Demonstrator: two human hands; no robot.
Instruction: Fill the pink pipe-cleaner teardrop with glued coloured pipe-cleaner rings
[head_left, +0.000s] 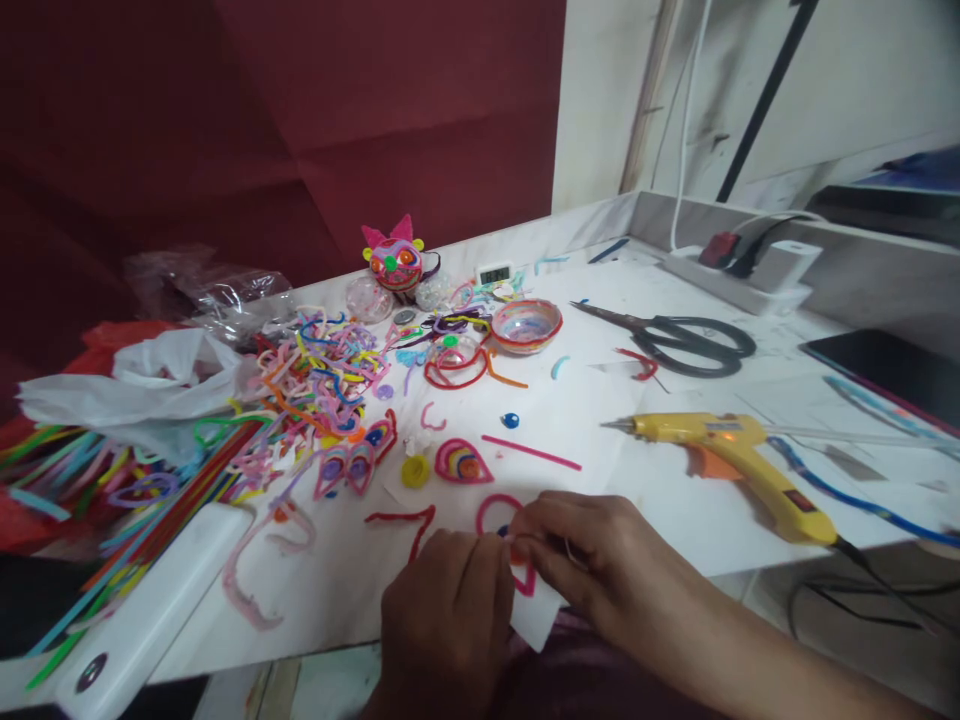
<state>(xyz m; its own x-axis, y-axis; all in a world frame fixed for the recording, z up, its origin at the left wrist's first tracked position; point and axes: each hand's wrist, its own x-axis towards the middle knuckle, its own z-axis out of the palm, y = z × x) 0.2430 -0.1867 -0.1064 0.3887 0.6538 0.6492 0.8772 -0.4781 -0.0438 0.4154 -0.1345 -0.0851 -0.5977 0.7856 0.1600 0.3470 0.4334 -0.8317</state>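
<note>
My left hand (454, 615) and my right hand (585, 550) meet at the front edge of the table. Between them is a pink pipe-cleaner shape (491, 505) with orange and blue inside, on a small piece of white paper (538, 612). My fingers are closed on it from both sides and hide its middle. A bent red pipe cleaner (401, 518) lies by my left hand. Just beyond are a pink leaf-shaped pipe-cleaner piece (463, 464), a yellow disc (415, 471), a straight pink pipe cleaner (531, 453) and a blue bead-like piece (510, 421).
A yellow glue gun (739, 440) rests at right, its cord hanging off the edge. Scissors (675, 335), a phone (892, 375) and a power strip (739, 285) lie behind. Pipe cleaners (322, 370) pile up at left beside a white tool (161, 605). A decorated cat-like ball (397, 260) stands behind.
</note>
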